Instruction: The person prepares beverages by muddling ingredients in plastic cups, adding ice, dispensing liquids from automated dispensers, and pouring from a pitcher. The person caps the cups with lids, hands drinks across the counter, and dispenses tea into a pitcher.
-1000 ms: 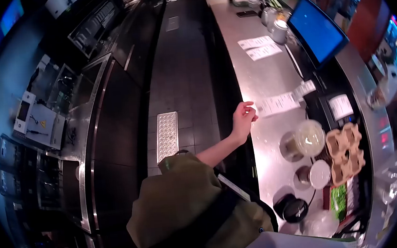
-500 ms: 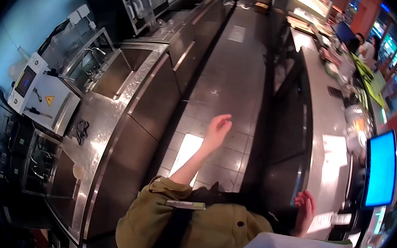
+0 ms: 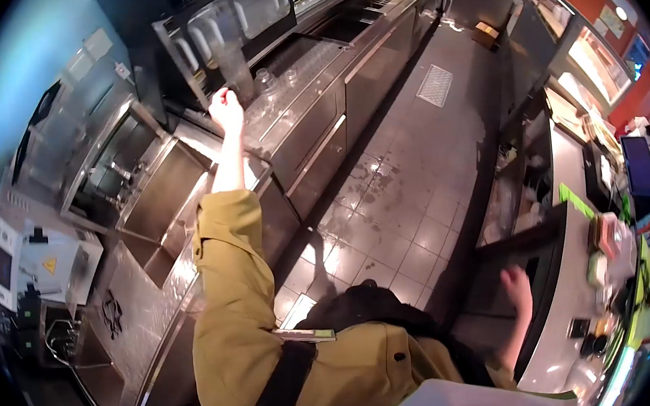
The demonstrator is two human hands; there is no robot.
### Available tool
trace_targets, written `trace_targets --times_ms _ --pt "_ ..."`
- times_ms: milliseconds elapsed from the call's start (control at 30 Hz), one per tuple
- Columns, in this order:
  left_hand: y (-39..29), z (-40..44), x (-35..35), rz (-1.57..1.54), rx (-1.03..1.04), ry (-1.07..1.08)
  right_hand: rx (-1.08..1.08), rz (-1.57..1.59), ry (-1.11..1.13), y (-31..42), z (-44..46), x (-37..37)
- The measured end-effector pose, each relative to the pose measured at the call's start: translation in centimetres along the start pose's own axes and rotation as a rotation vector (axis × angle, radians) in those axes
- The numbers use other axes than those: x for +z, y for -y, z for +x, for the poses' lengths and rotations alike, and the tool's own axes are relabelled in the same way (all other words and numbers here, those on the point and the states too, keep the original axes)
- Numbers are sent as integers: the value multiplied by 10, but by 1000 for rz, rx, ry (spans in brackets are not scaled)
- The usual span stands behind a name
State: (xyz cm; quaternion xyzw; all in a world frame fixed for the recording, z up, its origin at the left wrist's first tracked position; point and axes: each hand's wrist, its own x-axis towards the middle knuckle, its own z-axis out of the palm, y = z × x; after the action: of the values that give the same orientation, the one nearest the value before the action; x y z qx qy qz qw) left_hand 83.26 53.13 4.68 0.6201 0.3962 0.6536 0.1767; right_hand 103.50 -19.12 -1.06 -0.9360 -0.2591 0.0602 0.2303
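My left hand (image 3: 226, 109) is stretched forward over the near end of the back counter, its fingers curled in. Just beyond it is a tall clear container (image 3: 232, 64). I cannot make out whether the fingers touch it or hold anything. Clear glasses (image 3: 265, 80) stand on the counter right of that container. My right hand (image 3: 516, 287) is low on the right, beside the dark front of the right-hand counter. Its fingers are smeared, and nothing shows in it.
Left are a metal sink (image 3: 165, 190) and a white machine with a warning triangle (image 3: 44, 262). A wet tiled floor (image 3: 386, 197) runs between the counters. The right counter (image 3: 556, 322) carries boxes and small containers; a box (image 3: 485, 34) sits at the aisle's far end.
My left hand has moved from over the floor forward and left to the back counter, its fingers curling. My view has shifted along the aisle. My right hand has moved up beside the right counter.
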Motion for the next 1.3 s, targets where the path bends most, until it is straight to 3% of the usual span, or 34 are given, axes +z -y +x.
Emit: trace_targets --times_ms 100,133,167,233,333,400,433,567,633,667,700,733,767,800,833,867,900,967,1067,1100,1167,1233,1300 --pt "30 63 51 206 115 108 -236 461 218 102 204 3" --pt "39 79 66 322 103 123 -180 619 368 129 268 15" --pt "47 92 81 442 90 133 -256 538 501 172 324 16" --pt "50 110 111 316 -28 179 -568 315 606 224 446 58" --pt "89 112 164 579 8 -16 -561 314 741 299 585 121" --pt "132 119 184 721 163 -208 -566 376 832 346 687 141" --pt "124 119 182 648 24 -246 -546 438 903 356 730 160" --pt "152 125 184 746 163 -505 -833 153 583 425 874 212" --pt "108 122 179 763 53 -719 -931 85 637 463 924 252" --pt "91 116 166 692 305 -769 -1058 112 714 478 944 281" --pt "66 100 153 637 324 -828 -1216 -27 753 492 959 314" --pt "30 82 145 563 310 -888 -1430 -82 878 497 978 358" --pt "-6 56 141 486 286 -943 -1784 -255 862 510 981 388" --pt "-45 17 141 457 254 -993 -1798 -559 1010 515 982 411" --pt "-88 -20 151 353 233 -1026 -1917 -867 981 501 994 483" --pt "-116 -49 177 421 176 -1075 -1977 -765 1019 492 992 496" --pt "-144 -79 203 487 115 -1122 -1928 -994 1007 484 983 513" --pt "-176 -129 282 715 -30 -1167 -2462 -985 427 448 987 547" --pt "-179 -174 416 1148 -305 -1065 -1887 -1323 656 427 966 592" --pt "-171 -175 449 1279 -412 -1013 -1917 -1290 702 449 952 557" --pt "-167 -196 505 1233 -566 -973 -2008 -1255 917 500 969 502" --pt "-158 -213 538 1190 -725 -1044 -1902 -1104 1011 566 991 406" --pt "-147 -225 559 1065 -776 -1073 -1547 -866 787 544 1061 470"
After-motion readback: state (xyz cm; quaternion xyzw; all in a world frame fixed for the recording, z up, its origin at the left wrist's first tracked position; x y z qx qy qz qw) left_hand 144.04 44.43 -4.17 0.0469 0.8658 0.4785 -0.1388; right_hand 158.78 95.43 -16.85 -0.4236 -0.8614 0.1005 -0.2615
